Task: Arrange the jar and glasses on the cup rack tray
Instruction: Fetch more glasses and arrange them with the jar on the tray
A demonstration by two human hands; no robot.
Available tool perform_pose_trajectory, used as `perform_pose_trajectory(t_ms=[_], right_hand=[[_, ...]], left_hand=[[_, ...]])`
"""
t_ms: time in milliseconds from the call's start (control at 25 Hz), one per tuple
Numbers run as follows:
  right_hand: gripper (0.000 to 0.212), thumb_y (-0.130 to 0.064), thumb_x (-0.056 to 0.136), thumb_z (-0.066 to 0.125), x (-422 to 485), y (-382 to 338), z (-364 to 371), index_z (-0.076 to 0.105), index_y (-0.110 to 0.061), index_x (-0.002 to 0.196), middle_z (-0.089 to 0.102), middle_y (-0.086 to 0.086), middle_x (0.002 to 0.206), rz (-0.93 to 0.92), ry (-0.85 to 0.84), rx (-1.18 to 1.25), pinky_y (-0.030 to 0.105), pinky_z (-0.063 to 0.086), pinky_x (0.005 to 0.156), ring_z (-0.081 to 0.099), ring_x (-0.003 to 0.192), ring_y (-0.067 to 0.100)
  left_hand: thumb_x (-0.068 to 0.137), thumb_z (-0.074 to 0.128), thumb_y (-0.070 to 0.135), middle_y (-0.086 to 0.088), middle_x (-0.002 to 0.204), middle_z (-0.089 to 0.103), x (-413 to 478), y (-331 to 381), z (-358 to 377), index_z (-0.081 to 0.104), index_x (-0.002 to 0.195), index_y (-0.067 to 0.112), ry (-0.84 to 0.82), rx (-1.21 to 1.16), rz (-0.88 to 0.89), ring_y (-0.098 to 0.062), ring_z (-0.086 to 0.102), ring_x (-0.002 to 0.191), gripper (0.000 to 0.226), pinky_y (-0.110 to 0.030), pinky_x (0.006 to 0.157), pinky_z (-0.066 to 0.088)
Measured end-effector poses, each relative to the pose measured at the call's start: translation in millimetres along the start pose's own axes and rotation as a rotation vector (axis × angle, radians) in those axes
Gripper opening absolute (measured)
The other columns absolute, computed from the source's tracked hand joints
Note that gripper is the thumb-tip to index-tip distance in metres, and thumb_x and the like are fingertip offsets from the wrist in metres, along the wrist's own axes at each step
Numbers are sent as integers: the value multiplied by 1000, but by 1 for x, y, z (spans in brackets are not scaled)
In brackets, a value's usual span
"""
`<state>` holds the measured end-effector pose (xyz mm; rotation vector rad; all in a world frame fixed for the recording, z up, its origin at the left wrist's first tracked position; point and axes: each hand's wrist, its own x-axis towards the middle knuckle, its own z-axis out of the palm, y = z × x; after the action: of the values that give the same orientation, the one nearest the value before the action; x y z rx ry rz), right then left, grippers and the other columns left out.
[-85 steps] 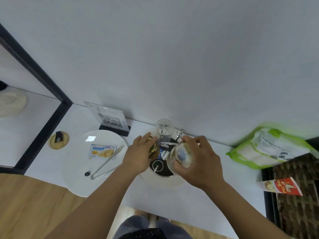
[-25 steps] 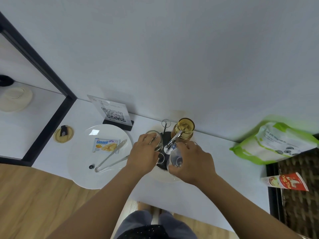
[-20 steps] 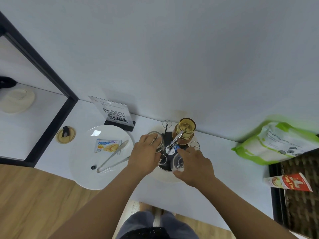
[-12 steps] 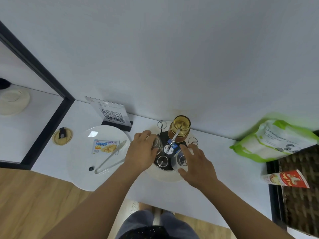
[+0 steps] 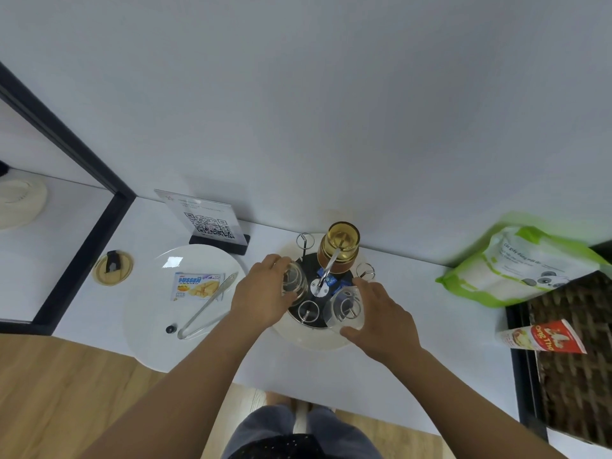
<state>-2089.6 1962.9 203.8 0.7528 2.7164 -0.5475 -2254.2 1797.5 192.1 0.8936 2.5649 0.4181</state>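
The cup rack tray (image 5: pixel 309 339) is round and white with a black centre and metal ring-topped pegs. An amber jar (image 5: pixel 339 251) stands upright at its back. My left hand (image 5: pixel 263 294) grips a clear glass (image 5: pixel 294 283) over the tray's left side. My right hand (image 5: pixel 381 318) curls around a second clear glass (image 5: pixel 344 308), which sits upside down over a peg at the front right; thumb and fingers touch its sides. A bare peg (image 5: pixel 308 309) stands between the two glasses, and two more show at the back.
A white plate (image 5: pixel 149 309) with a snack packet (image 5: pixel 197 284) and metal tongs (image 5: pixel 207 306) lies to the left. A QR sign (image 5: pixel 207 223) stands behind it, near a round wooden lid (image 5: pixel 113 266). A green bag (image 5: pixel 523 266) and a wicker basket (image 5: pixel 576 385) are at the right.
The amber jar went from my left hand to the tray's back. My left hand took a clear glass. My right hand lowered its glass upside down over a front peg.
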Motion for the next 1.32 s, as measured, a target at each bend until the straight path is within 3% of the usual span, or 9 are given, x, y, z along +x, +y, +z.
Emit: perform_pose_trajectory(t_ms=[200,400,480,600,880,1080,1320], right_hand=[[101,-54,71,75,-3,0,-1,12,-33,147,41,-7,147,-18,-10,24,31,49,77,57,115,20],[111,-55,71,75,-4,1,-1,1,-31,150,37,-6,146,15,-6,52,30,46,68,59,109,20],[111,-54,72,75,-4,3,0,2,-29,151,36,-4,146,13,-15,72,32,49,71,58,110,21],[109,-50,72,76,-5,7,3,3,-28,150,39,-3,144,6,-23,132,32,50,78,55,114,21],[95,-58,71,70,3,9,-9,18,-31,146,40,-6,143,-23,22,93,38,48,83,47,123,19],[73,-43,82,65,35,9,-40,29,-28,144,43,-3,143,-9,116,106,41,46,91,47,125,20],[74,-27,87,60,75,1,-50,21,-23,150,21,3,159,7,-71,-7,44,46,97,35,136,27]], left_hand=[[77,74,35,0,131,53,4,2,-5,48,133,24,-28,-32,-19,-23,54,113,63,-34,79,48],[72,79,33,0,133,50,1,-3,-5,44,135,24,-47,-74,-5,-23,53,115,73,-36,82,49],[69,82,30,-3,135,48,-3,-4,-4,38,139,21,-55,-106,-34,-25,51,118,83,-40,85,50],[69,83,26,-5,127,53,-5,-5,-3,44,132,18,-29,-152,-59,-27,54,113,75,-41,84,50],[71,81,28,-4,123,57,-4,-8,-2,48,129,21,9,-162,-66,-25,56,108,67,-40,83,51],[71,82,30,-3,123,57,1,-2,-1,49,129,22,23,-184,-62,-25,56,107,67,-41,84,52],[72,81,33,-1,124,57,4,-9,-1,48,130,23,30,-184,-76,-23,56,109,68,-36,83,50]])
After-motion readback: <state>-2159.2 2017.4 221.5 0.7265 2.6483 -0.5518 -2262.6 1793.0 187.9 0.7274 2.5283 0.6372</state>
